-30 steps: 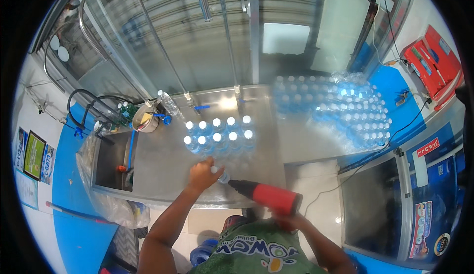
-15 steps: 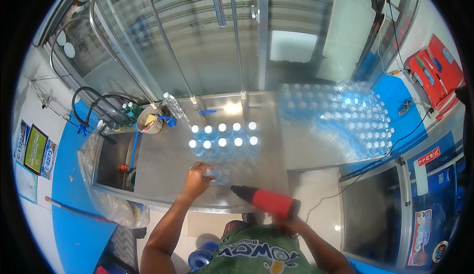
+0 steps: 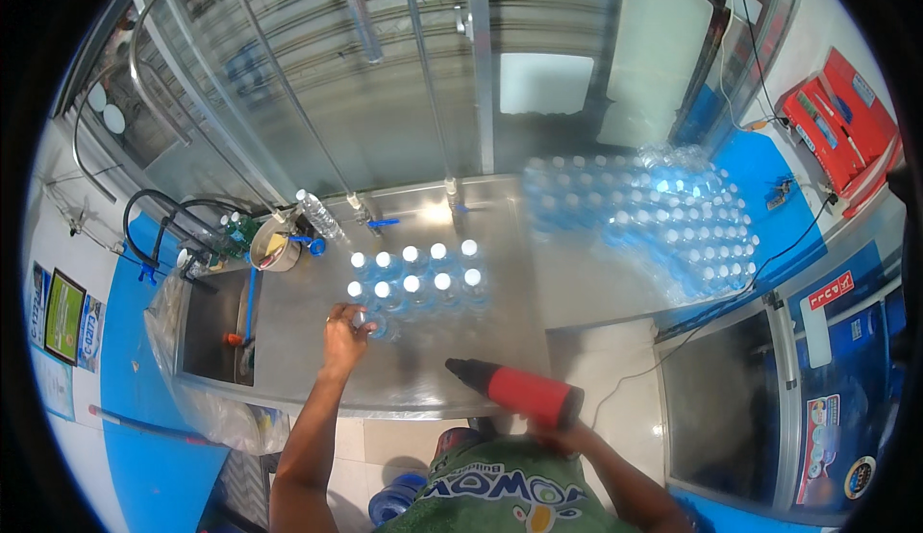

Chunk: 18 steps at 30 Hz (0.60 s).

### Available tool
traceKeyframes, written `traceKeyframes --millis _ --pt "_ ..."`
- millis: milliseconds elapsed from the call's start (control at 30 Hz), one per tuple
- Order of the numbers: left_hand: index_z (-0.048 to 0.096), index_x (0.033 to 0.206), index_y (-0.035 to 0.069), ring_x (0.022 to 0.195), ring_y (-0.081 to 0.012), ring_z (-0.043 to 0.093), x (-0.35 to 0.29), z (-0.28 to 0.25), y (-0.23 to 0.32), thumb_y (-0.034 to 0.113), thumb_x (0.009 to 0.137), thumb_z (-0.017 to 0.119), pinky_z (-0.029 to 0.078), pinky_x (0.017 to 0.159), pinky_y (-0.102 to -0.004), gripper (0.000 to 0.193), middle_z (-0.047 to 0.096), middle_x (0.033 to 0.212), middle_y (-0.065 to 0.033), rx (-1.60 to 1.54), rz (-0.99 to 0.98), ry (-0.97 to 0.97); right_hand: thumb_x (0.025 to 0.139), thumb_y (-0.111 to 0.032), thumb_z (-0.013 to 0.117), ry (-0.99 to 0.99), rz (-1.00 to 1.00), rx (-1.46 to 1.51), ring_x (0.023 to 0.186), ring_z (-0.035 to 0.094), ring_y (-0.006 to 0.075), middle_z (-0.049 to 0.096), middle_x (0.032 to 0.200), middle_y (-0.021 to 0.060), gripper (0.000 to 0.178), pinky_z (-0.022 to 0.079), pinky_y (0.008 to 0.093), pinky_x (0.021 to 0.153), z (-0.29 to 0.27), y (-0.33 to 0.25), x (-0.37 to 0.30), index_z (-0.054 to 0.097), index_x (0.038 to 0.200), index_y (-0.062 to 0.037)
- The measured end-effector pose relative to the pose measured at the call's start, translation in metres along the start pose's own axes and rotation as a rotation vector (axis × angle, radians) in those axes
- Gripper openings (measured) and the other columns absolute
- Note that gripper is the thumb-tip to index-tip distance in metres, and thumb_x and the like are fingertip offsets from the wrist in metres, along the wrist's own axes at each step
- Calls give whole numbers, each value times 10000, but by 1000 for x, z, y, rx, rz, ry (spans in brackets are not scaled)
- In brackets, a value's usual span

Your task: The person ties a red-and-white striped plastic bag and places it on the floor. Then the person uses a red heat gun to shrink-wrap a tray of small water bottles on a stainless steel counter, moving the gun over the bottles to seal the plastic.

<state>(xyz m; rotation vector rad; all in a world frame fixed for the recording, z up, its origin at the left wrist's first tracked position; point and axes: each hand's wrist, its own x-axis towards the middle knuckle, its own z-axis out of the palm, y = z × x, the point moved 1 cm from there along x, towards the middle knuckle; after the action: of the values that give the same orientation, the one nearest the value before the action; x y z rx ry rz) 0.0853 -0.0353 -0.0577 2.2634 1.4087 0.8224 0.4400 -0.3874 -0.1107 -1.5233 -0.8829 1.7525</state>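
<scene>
Gripping a clear bottle [image 3: 370, 322] with left fingers [image 3: 344, 331], right fingers [image 3: 556, 427] clasping red heat gun [image 3: 514, 391]

A small water-bottling workshop: a steel counter [image 3: 481, 360] carries rows of capped bottles [image 3: 415, 278], shrink-wrapped bottle packs [image 3: 644, 230] are stacked beside them, a sink [image 3: 213, 326] with hoses [image 3: 159, 216] sits at the left, and steel pipes [image 3: 478, 62] run behind.
</scene>
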Motion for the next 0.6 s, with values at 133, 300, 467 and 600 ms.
traceKeyframes --millis 133,300,467,600 --pt "746 1104 53 771 -309 706 -2 -4 6 127 749 942 559 711 -452 412 682 1087 -173 56 -48 -76 963 -383 784 21 -183 62 738 621 109 668 886 -6 419 497 289 633 -11 13 9 689 1246 -88" --pt "715 1154 70 1072 -379 638 2 -7 65 142 771 933 515 898 -489 446 630 1178 -187 123 -3 215 933 -463 822 -15 43 37 747 668 137 707 862 25 437 550 340 663 -53 20 2 727 1117 -78" --pt "718 1141 87 1120 -400 622 70 71 191 185 839 892 502 980 -507 362 643 1167 -189 -133 281 222 913 -483 839 59 -61 -72 825 674 145 726 952 40 523 559 343 724 -96 19 -25 720 1215 -74" --pt "726 1214 99 1158 -383 640 147 206 326 123 873 830 523 1010 -459 358 655 1223 -168 -158 701 -85 931 -449 831 141 -112 -40 943 681 156 738 1072 57 534 562 349 844 -129 35 -45 697 1279 -66"
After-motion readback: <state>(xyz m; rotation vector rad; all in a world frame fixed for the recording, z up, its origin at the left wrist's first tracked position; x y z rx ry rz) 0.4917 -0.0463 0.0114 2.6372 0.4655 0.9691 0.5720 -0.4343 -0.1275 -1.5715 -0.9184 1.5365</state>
